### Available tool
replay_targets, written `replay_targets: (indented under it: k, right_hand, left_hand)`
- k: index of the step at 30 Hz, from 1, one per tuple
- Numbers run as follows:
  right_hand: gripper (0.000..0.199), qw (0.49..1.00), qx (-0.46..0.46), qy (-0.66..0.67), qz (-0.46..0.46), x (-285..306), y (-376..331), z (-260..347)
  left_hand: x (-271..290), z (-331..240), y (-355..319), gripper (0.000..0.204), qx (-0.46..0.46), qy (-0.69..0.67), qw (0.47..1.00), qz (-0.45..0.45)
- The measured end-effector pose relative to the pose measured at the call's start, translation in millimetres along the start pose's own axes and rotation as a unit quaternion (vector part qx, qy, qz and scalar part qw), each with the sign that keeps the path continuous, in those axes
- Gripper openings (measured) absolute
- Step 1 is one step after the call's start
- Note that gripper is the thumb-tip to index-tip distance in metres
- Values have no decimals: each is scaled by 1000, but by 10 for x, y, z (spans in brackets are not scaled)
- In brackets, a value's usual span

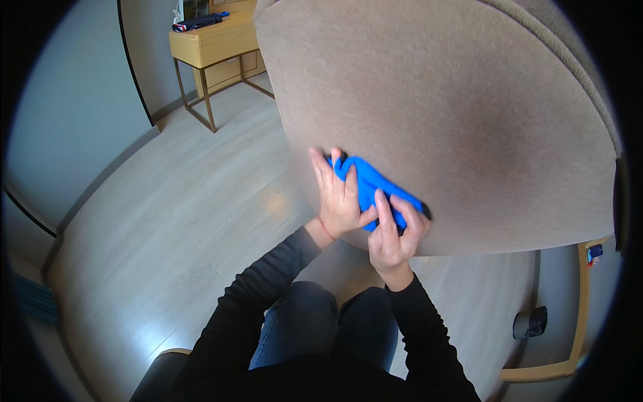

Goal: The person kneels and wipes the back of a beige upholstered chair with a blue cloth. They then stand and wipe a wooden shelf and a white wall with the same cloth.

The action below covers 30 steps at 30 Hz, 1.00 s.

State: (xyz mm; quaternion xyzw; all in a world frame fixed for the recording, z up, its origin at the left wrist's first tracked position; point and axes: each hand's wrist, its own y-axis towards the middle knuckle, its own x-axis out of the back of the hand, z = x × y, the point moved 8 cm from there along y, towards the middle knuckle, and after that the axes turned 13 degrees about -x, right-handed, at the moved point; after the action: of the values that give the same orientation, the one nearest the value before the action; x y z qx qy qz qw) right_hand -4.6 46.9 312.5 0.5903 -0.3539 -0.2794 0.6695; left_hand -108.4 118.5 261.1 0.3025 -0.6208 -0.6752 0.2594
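A folded blue cloth (365, 179) with black edges lies against a large beige upholstered surface (442, 100), near its lower left side. My left hand (339, 201) is on the cloth's left end, fingers stretched up, with blue fabric between them and the thumb pointing right. At the cloth's lower right part, my right hand (394, 241) has bent fingers closed on the fabric. Both hands are close together, thumb side to thumb side. Parts of the cloth are hidden under the fingers. A darker, shadowed patch (499, 141) shows on the upholstery to the right.
A wooden desk (214, 41) with metal legs stands at the far left, dark fabric (199, 23) on top. Pale wood-look flooring (167, 221) spreads to my left. A small bin (524, 324) with a dark liner and a wooden frame (581, 321) are at the right. My knees are below the upholstery.
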Motion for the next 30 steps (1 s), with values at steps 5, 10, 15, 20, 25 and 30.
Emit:
replay_targets:
  k: [5,10,15,20,25,30]
  right_hand:
    - [22,996,36,-86,-13,-148,185,199]
    - [32,984,40,-130,111,-369,-410,90]
    - [33,983,4,-34,181,-445,-353,92]
    - [34,994,100,-27,21,-352,596,514]
    - [28,993,114,-5,-41,-444,1204,917]
    - [32,992,96,-38,66,-849,1030,1009]
  left_hand:
    - [67,46,189,49,-23,-7,1000,0]
    - [13,142,-611,48,62,-64,989,114]
    - [58,241,-584,62,103,-59,985,128]
    - [210,565,673,78,39,-47,998,-30]
    - [442,811,1484,84,0,-38,997,-73]
    - [410,1094,1093,82,94,-61,993,-38]
